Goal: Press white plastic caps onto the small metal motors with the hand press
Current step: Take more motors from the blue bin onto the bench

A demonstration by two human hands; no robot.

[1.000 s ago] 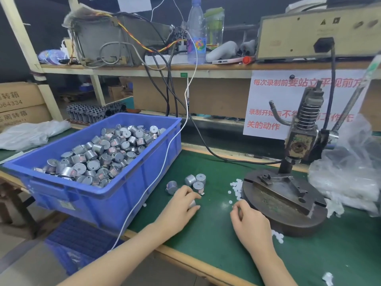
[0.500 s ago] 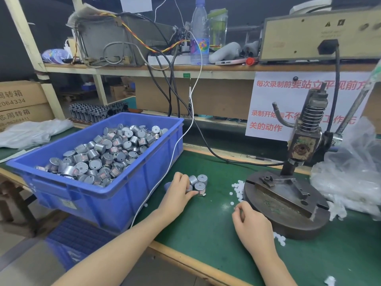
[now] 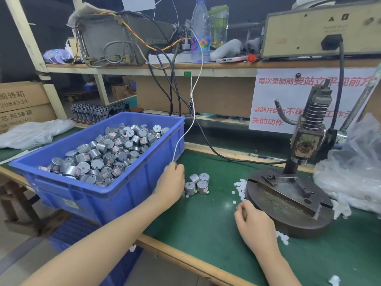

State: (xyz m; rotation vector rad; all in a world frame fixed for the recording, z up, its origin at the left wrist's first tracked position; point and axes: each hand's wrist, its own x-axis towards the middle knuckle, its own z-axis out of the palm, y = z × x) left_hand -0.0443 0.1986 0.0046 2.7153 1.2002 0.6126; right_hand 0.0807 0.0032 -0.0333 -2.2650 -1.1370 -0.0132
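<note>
Several small silver motors point(image 3: 196, 183) stand in a cluster on the green mat. My left hand point(image 3: 171, 182) rests just left of them, against the blue bin, fingers curled down; what lies under it is hidden. Loose white plastic caps point(image 3: 240, 187) are scattered at the left foot of the hand press point(image 3: 305, 145). My right hand point(image 3: 253, 221) sits in front of the press's round base point(image 3: 288, 221), thumb and forefinger pinched together on what looks like one white cap. The press's fixture slot holds nothing.
A blue bin point(image 3: 103, 189) full of motors stands at the left, with a white cable point(image 3: 185, 133) draped over its rim. A bag of clear plastic point(image 3: 350, 172) lies right of the press. More caps point(image 3: 282, 238) lie at the base's front. The wooden table edge point(image 3: 185, 259) runs near me.
My left hand slid from the mat in front of the motors up and left, beside the bin, and one more motor now stands in the cluster. My right hand has stayed near the caps.
</note>
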